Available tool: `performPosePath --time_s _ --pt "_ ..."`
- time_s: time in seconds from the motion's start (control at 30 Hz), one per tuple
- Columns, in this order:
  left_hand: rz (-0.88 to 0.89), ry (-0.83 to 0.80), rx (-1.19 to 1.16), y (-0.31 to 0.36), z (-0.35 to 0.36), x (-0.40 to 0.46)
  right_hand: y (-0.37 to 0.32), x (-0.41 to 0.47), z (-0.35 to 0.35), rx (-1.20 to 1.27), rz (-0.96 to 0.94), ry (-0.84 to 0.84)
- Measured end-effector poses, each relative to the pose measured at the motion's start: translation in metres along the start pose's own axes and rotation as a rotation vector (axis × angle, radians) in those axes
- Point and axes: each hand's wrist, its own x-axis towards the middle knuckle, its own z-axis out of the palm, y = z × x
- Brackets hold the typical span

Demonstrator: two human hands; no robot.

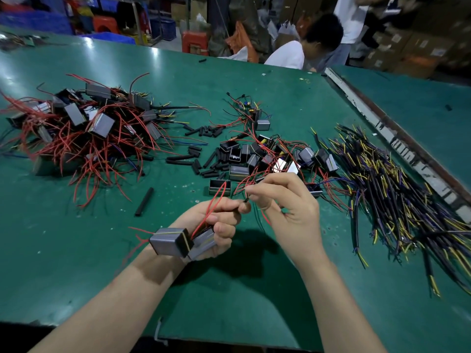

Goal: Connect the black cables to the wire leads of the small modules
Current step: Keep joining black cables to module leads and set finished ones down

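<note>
Left hand (pixel 221 225) grips two small modules (pixel 178 243) and pinches a red lead (pixel 216 202). Right hand (pixel 285 200) pinches a black wire tip at 2 o'clock, nearly touching. Black cables (pixel 397 189) pile at 3 o'clock, nearer the right hand.

This is a factory assembly workshop. A wide green work table (pixel 76 263) carries bulk heaps of small modules with red leads (pixel 76 128) and black cables (pixel 390 189), while blue plastic crates (pixel 33 21), red stools (pixel 195 42) and stacked cardboard boxes (pixel 407 47) crowd the floor behind.
</note>
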Motion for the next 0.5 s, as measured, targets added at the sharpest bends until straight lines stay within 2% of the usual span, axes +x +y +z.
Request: performPosePath --time_s 0.1,0.23,0.37,0.43,0.5 --pt "-0.027 0.001 -0.009 0.0 0.0 -0.002 0.002 0.001 -0.001 -0.029 0.004 -0.036" --pt "0.046 0.107 0.138 0.0 0.001 -0.001 0.006 0.001 -0.003 -0.088 0.031 -0.135" --pt "0.375 0.413 0.536 -0.001 0.005 0.005 0.008 0.0 -0.005 -0.063 0.174 -0.258" --pt "0.563 0.492 0.758 -0.003 0.001 0.007 0.007 0.0 -0.006 0.008 0.283 -0.297" --pt "0.661 0.57 1.031 -0.004 -0.006 0.006 0.008 0.001 -0.006 0.031 0.377 -0.339"
